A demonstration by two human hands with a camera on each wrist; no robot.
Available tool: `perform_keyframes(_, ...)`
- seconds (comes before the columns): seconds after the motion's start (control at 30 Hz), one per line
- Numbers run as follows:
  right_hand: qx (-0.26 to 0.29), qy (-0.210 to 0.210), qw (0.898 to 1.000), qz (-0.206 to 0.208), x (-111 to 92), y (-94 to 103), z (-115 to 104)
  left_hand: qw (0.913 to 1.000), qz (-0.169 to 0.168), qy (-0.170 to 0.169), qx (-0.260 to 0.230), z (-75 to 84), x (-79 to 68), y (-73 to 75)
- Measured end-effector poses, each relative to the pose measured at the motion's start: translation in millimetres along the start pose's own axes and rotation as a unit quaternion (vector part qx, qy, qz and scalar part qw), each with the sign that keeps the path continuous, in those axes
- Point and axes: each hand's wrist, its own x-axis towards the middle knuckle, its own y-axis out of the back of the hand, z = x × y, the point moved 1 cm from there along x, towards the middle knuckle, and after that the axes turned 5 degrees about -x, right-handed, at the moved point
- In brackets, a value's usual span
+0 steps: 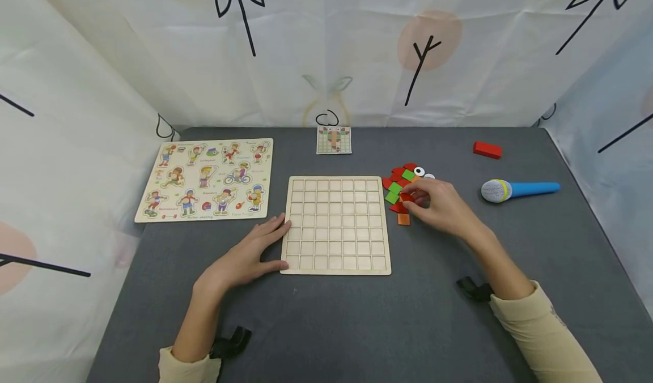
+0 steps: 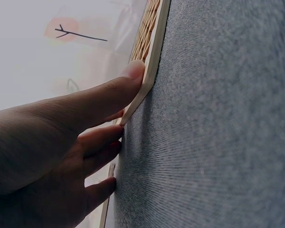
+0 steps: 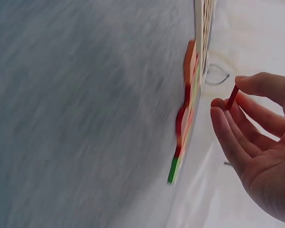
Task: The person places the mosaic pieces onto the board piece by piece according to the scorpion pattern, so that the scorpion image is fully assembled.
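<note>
A wooden grid board (image 1: 335, 226) with square recesses lies flat on the grey table. My left hand (image 1: 247, 256) rests at its left side, fingers spread, with thumb and fingertips touching the edge near the lower corner. To the right of the board, a cluster of flat red, green and orange tiles (image 1: 394, 192) lies on the table. Above it my right hand (image 1: 442, 206) pinches a thin red tile (image 3: 232, 98) between thumb and fingers. In the right wrist view that tile is edge-on, so its exact shape is hidden. Two white round pieces (image 1: 419, 171) with dark centres lie by the cluster.
A small pattern card (image 1: 334, 140) stands behind the board. At the back left lies a puzzle board (image 1: 204, 180) with sports figures. A blue toy microphone (image 1: 533, 189) and a red block (image 1: 487, 149) are on the right. White printed cloth surrounds the table's back and sides.
</note>
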Motion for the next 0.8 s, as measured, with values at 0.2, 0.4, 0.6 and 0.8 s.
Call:
perform_keyframes(0.2, 0.047, 0.015, 0.999, -0.003, 13.2, -11.6, -11.4, 0.9988, 0.025, -0.038, -0.016, -17.3, 0.3, -6.4)
perform_keyframes(0.4, 0.078, 0.009, 0.997, -0.015, 21.9, -20.3, -16.1, 0.999, 0.026, -0.036, -0.008, -26.5, 1.6, -10.0)
perform_keyframes(0.6, 0.11, 0.014, 0.993, -0.033, 26.9, -25.7, -14.9, 0.9994, 0.022, -0.025, -0.007, -31.5, 2.7, -12.2)
perform_keyframes(0.8, 0.129, -0.002, 0.991, -0.046, 32.8, -27.3, -16.2, 0.9995, 0.021, -0.023, -0.01, -26.9, 2.0, -10.8)
